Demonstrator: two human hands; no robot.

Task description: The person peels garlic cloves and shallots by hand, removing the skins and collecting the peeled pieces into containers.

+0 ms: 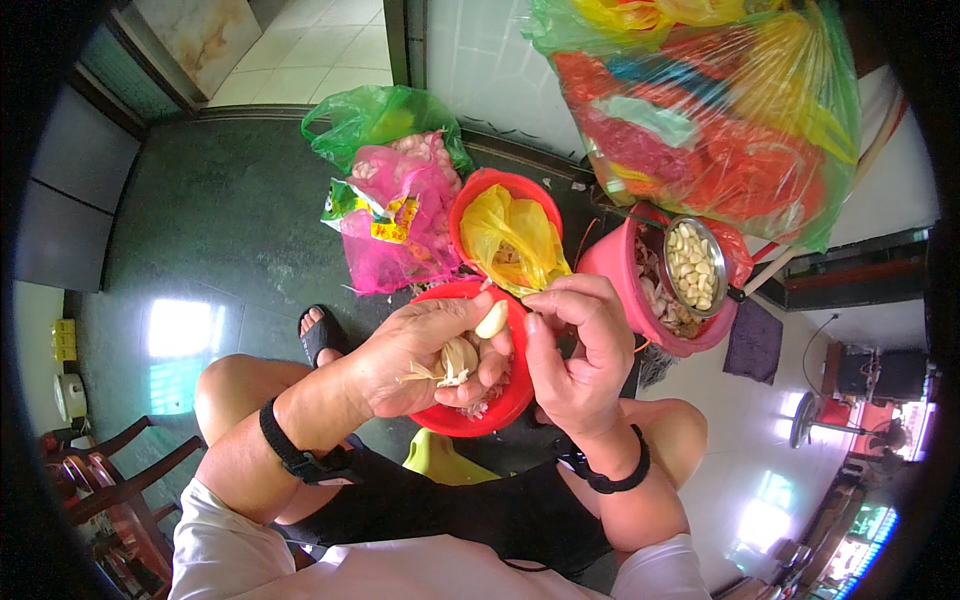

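the left hand (425,355) cups a partly broken garlic bulb (455,360), its fingers curled tight around it, and a peeled pale clove (491,320) sits pinched at the fingertips. the right hand (575,350) is just beside it — fingers bent together, thumb tip touching the clove. both hands hover over a red bowl (470,420) resting on the person's lap. beyond it stands another red bowl (490,185) lined with a yellow bag (510,235), and to the right a pink bucket (615,265) carries a metal strainer (692,265) of peeled cloves — pink and green bags (395,190) lie on the dark floor.
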